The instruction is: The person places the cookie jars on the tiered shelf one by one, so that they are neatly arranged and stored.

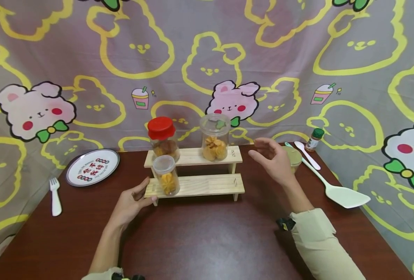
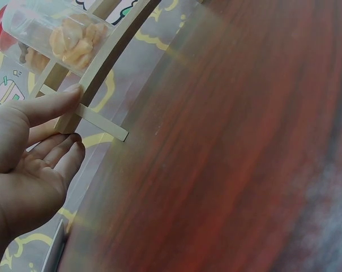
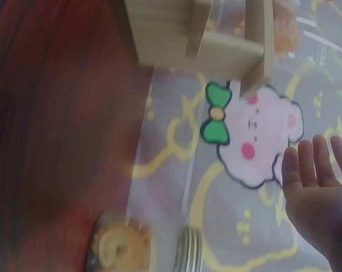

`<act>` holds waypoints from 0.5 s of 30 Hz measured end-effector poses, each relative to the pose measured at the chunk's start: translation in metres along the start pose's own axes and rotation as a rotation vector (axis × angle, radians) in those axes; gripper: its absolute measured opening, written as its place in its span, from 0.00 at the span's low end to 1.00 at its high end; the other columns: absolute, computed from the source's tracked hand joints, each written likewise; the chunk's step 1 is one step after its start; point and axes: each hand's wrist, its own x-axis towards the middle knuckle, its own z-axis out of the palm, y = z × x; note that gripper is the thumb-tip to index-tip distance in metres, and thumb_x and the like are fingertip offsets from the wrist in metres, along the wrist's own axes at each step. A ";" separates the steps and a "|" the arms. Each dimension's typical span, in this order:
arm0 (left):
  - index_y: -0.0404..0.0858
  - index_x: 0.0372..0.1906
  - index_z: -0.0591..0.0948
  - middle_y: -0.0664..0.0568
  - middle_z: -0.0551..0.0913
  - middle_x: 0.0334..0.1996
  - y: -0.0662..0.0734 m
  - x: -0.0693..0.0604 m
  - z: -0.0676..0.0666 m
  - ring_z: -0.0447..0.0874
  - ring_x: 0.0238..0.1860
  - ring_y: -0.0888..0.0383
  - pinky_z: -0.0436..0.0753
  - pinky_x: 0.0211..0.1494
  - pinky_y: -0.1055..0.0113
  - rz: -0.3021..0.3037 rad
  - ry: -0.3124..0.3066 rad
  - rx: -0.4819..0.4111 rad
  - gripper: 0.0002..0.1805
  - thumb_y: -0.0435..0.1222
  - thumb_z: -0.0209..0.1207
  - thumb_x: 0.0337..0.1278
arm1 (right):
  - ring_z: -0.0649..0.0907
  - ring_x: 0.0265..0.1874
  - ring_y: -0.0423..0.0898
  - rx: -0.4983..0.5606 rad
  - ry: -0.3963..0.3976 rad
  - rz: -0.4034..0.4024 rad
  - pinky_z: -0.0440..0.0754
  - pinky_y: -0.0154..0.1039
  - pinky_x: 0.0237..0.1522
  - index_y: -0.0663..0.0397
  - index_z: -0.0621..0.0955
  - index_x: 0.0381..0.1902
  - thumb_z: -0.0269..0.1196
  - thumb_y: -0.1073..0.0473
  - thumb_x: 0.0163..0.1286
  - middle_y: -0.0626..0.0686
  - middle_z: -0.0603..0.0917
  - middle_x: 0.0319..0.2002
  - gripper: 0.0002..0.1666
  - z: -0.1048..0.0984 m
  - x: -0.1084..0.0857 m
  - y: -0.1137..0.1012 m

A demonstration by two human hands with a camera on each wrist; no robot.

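A two-step wooden rack (image 1: 207, 185) stands on the table. My left hand (image 1: 130, 204) grips the left end of its lower step, thumb and fingers around the board edge (image 2: 103, 62). On that step, at the left, sits a small lidded jar of cookies (image 1: 167, 177). The upper step holds a red-lidded jar (image 1: 162, 134) at the left and a clear jar of cookies (image 1: 214, 142) towards the right. Right of the rack, my right hand (image 1: 275, 161) is raised with fingers apart, holding nothing; its fingers are extended in the right wrist view (image 3: 318, 187).
A jar with a pale lid (image 1: 293, 155) stands behind my right hand. Further right are a white spatula (image 1: 345, 196), a white spoon (image 1: 308, 155) and a green-capped bottle (image 1: 314, 140). A plate (image 1: 93, 167) and a white fork (image 1: 55, 197) lie at the left.
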 end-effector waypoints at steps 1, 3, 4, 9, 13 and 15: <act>0.32 0.77 0.62 0.43 0.59 0.77 0.000 0.000 0.000 0.54 0.76 0.47 0.71 0.59 0.80 0.000 0.000 -0.002 0.44 0.34 0.71 0.59 | 0.80 0.50 0.37 -0.017 0.005 0.012 0.79 0.31 0.52 0.66 0.79 0.60 0.70 0.65 0.66 0.55 0.83 0.52 0.25 -0.004 -0.001 0.001; 0.31 0.77 0.62 0.43 0.59 0.77 -0.001 -0.001 0.000 0.54 0.76 0.47 0.71 0.59 0.80 0.001 0.001 -0.007 0.44 0.33 0.71 0.59 | 0.79 0.51 0.37 -0.054 0.015 0.032 0.78 0.36 0.56 0.65 0.78 0.62 0.70 0.64 0.67 0.56 0.82 0.54 0.26 -0.012 -0.001 0.005; 0.31 0.77 0.62 0.42 0.59 0.77 -0.001 -0.001 0.000 0.54 0.76 0.47 0.71 0.59 0.80 0.002 0.001 -0.008 0.44 0.33 0.71 0.59 | 0.79 0.52 0.38 -0.068 0.019 0.042 0.78 0.39 0.58 0.65 0.78 0.62 0.69 0.64 0.68 0.57 0.81 0.56 0.26 -0.016 -0.001 0.007; 0.31 0.76 0.62 0.43 0.59 0.77 -0.001 -0.001 0.000 0.55 0.76 0.47 0.70 0.60 0.80 0.002 0.002 0.003 0.44 0.34 0.71 0.59 | 0.77 0.60 0.51 -0.116 0.031 0.092 0.73 0.54 0.66 0.71 0.75 0.64 0.67 0.63 0.70 0.65 0.77 0.61 0.28 -0.034 0.002 0.017; 0.31 0.76 0.62 0.43 0.59 0.77 0.000 -0.001 0.000 0.55 0.76 0.47 0.69 0.62 0.78 0.005 0.003 0.007 0.44 0.34 0.71 0.59 | 0.75 0.60 0.49 -0.144 0.043 0.120 0.71 0.54 0.68 0.70 0.74 0.64 0.67 0.60 0.71 0.65 0.76 0.62 0.29 -0.046 0.001 0.018; 0.31 0.76 0.63 0.43 0.60 0.77 0.000 -0.001 0.000 0.55 0.76 0.47 0.69 0.62 0.78 0.004 0.003 0.012 0.44 0.34 0.71 0.59 | 0.75 0.60 0.46 -0.156 0.053 0.124 0.71 0.55 0.68 0.70 0.75 0.64 0.67 0.60 0.70 0.65 0.75 0.62 0.29 -0.050 0.000 0.015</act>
